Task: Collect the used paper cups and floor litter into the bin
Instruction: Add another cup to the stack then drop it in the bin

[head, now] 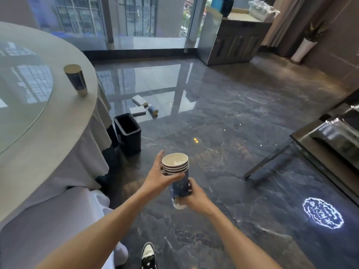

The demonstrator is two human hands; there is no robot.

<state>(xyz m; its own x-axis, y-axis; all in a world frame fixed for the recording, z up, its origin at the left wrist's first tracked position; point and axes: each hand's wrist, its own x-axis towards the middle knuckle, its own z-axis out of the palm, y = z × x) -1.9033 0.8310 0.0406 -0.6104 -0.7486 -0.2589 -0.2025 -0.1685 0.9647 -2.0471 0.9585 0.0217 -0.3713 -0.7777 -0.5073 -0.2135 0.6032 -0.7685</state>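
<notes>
Head view, collection step in progress. The round cloth-covered worktop [58,133] carried one inverted paper cup [76,79] near its edge. The black bin [129,135] stood open on the marble floor [223,113] just beside the cloth; beyond it lay two flat cartons [138,105] and a fallen cup [153,109]. A nested stack of cups [177,179] was held over the floor, short of the bin: left hand [157,176] wrapped near the rims, right hand [194,197] with its grip clamped round the base. Next, probably, carrying the stack forward-left over the bin's mouth.
</notes>
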